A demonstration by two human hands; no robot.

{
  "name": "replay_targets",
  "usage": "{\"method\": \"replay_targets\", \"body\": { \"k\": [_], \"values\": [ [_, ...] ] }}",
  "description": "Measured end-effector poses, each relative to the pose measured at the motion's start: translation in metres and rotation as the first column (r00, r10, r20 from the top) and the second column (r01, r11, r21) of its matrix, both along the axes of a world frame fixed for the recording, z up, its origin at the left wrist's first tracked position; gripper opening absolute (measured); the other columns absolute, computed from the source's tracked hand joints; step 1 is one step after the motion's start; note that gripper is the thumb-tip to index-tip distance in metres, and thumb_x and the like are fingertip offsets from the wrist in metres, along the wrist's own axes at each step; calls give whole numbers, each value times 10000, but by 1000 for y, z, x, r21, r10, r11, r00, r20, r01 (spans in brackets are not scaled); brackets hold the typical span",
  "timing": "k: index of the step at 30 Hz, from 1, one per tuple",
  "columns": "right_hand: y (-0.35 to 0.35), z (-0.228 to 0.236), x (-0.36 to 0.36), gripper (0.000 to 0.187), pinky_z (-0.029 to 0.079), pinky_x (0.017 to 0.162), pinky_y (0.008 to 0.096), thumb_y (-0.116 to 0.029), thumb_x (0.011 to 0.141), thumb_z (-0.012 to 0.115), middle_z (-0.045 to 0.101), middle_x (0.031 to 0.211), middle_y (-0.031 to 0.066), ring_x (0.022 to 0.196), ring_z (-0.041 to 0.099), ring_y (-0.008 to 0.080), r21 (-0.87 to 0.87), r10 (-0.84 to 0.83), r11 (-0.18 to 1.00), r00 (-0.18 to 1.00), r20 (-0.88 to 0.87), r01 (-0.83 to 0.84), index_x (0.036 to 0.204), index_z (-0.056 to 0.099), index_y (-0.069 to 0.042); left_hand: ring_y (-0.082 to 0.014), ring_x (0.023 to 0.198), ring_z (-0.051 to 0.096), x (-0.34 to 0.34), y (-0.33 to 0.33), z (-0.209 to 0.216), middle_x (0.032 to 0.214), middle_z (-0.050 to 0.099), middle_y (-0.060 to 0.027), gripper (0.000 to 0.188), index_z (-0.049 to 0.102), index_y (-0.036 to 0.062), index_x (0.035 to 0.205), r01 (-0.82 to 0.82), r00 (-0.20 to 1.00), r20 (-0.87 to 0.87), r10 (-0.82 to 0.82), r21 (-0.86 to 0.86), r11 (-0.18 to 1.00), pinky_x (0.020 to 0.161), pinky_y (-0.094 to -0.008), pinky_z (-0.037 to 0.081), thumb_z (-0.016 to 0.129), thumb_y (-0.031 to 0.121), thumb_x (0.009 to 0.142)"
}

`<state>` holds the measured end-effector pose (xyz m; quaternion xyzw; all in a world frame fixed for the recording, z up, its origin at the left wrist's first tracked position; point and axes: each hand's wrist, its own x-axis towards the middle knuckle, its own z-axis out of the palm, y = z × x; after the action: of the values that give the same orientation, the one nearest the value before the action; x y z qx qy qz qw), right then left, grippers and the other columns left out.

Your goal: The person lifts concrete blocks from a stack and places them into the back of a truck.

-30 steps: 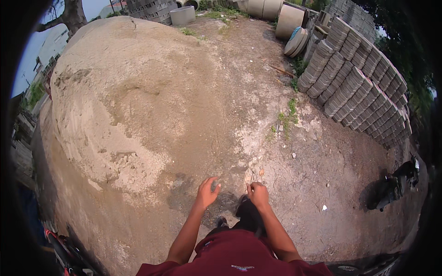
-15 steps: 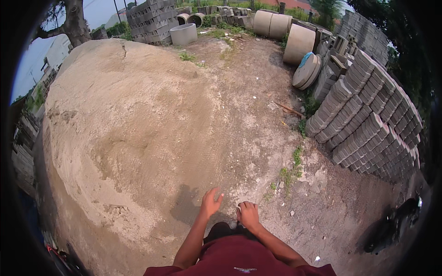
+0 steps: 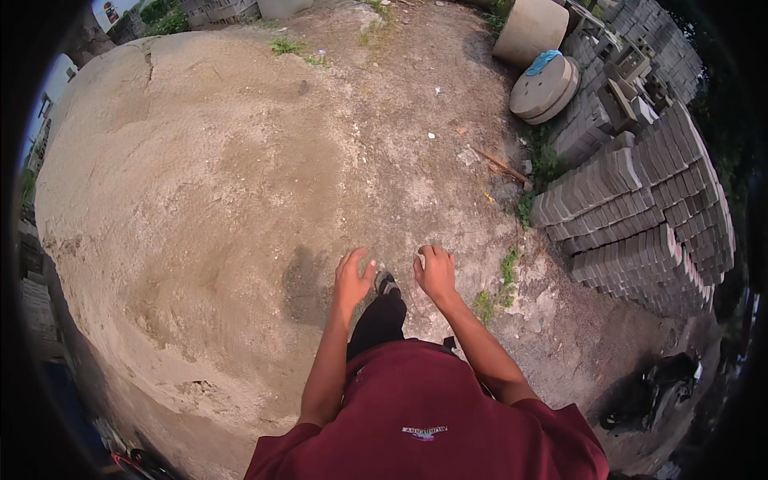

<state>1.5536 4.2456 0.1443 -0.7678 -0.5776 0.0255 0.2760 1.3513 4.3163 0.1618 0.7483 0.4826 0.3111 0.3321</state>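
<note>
At the near edge, centre, is the dark maroon short-sleeved cloth shirt (image 3: 416,388) of the wearer, with a small print on its front. Near right, a dark motorcycle (image 3: 660,392) stands on the bare ground, only partly distinct. Beyond the shirt hem, one leg in black trousers (image 3: 376,324) extends forward, ending in a grey shoe (image 3: 386,282) seen between the hands. The left hand (image 3: 352,278) is open, fingers loosely bent and thumb apart, nearest in view to the shoe. The right hand (image 3: 436,270), well apart from the left, is likewise open, with relaxed, bent fingers, above the pale, gritty earthen ground (image 3: 400,176).

To the left, a large, rounded mound of tan sand (image 3: 184,160) spreads from near to far, its right-hand slope merging with the ground beside the left hand. To the right, a strip of green weeds (image 3: 508,268) lies before a tall stack of grey concrete pavers (image 3: 640,260). Farther right are a thin brown stick (image 3: 502,166), round, flat concrete discs (image 3: 540,94) bearing a bright blue sheet (image 3: 544,62), and a large beige concrete cylinder (image 3: 532,30). Far left, grey concrete blocks (image 3: 220,10) stand beyond the mound.
</note>
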Motion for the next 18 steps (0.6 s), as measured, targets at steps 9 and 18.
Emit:
{"method": "replay_targets", "body": {
  "k": [9,18],
  "values": [
    [268,56,95,161,436,798,450,-181,834,661,640,918,139,889,617,329,-26,-26,999,997,-72,24,928,628,-54,-380,1125,577,83,240,52,1173,620,-207,349,597,26,1190,64,998,-17,-63,9,998,957,-417,453,658,175,880],
    [500,-25,208,223,527,743,462,-234,818,678,683,815,194,803,657,383,-357,46,917,937,-345,-177,828,658,-12,-318,823,667,173,467,-13,871,673,-172,198,649,15,877,-144,962,-265,69,-275,950,744,-399,521,681,210,864]
  ]
}}
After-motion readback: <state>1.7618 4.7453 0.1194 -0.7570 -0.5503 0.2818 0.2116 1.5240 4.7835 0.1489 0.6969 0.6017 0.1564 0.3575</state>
